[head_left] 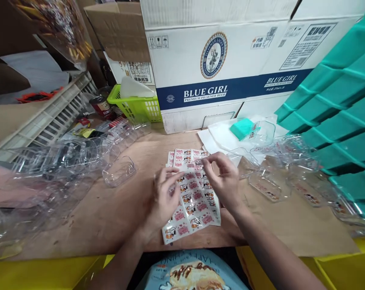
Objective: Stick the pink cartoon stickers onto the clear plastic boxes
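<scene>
Sheets of stickers [190,201] with pink and orange cartoon prints lie overlapped on the table in front of me. Above their upper part, my right hand [223,175] pinches a small clear sticker [199,162] between thumb and forefinger. My left hand [167,189] is over the left side of the sheets, its fingers curled and its forefinger and thumb drawn together. Whatever is between those left fingertips is too small to make out. Clear plastic cases with cartoon prints [268,185] lie right of my right hand.
Rows of clear plastic cases [79,155] fill the left side, with one loose case [118,171] nearer. Behind stand a green basket [136,104] and a white beer carton [224,60]. Teal trays [345,104] are stacked at right. A teal block [242,129] rests on white paper [218,135].
</scene>
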Demonstrator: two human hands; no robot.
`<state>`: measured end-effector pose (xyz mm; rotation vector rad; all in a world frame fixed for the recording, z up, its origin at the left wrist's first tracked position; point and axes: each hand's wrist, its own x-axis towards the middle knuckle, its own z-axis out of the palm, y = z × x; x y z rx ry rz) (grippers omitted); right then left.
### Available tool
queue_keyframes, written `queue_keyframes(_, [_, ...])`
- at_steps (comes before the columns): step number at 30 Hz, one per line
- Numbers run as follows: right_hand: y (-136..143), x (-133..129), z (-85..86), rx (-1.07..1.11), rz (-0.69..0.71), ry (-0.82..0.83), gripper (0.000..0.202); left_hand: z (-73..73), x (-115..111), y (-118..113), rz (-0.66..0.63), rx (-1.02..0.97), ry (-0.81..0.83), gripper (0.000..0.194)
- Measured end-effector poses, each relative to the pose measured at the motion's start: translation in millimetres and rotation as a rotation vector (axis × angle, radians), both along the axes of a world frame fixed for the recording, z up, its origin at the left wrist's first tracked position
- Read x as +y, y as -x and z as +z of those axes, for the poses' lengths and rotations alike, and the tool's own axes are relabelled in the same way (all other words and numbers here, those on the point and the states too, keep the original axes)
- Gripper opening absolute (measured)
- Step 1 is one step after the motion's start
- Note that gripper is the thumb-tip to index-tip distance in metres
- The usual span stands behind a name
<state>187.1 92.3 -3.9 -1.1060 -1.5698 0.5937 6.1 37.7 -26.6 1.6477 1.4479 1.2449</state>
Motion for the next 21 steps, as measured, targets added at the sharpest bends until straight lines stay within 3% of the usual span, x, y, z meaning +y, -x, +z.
queue_keyframes(2, [9,-11,2.4,-0.189,0.059,-0.158,0.011,8.3,1,-16,-0.184,-0.311,0.12,0.044])
queue_keyframes(4, [14,-20,2.2,-0.323,0.154,-0.242,0.01,12.6,3,-26,-0.268,-0.633,0.251,0.043])
queue_keyframes(6, [14,-27,-0.2,-0.348,0.263,-0.246,0.016,12.8,3,-28,-0.267,-0.859,0.358,0.037])
queue_keyframes(9, [10,-35,-5.2,-0.142,0.295,-0.116,0.026,9.6,0,-20,-0.234,-0.993,0.381,0.04])
queue_keyframes(12, [15,-44,-9.1,0.294,0.239,0.244,0.018,7.4,-6,-15,-0.299,-0.959,0.274,0.056])
queue_keyframes(16, [37,-55,-9.0,0.858,0.362,0.718,0.023,9.1,-15,-19,-0.346,-0.677,0.134,0.067])
queue_keyframes(19, [45,-60,-4.5,1.034,0.361,0.797,0.024,12.6,-21,-19,-0.272,-0.407,0.039,0.068])
queue_keyframes(21, [39,-60,1.2,0.949,0.318,0.748,0.025,15.1,-23,-12,-0.226,-0.337,0.037,0.068])
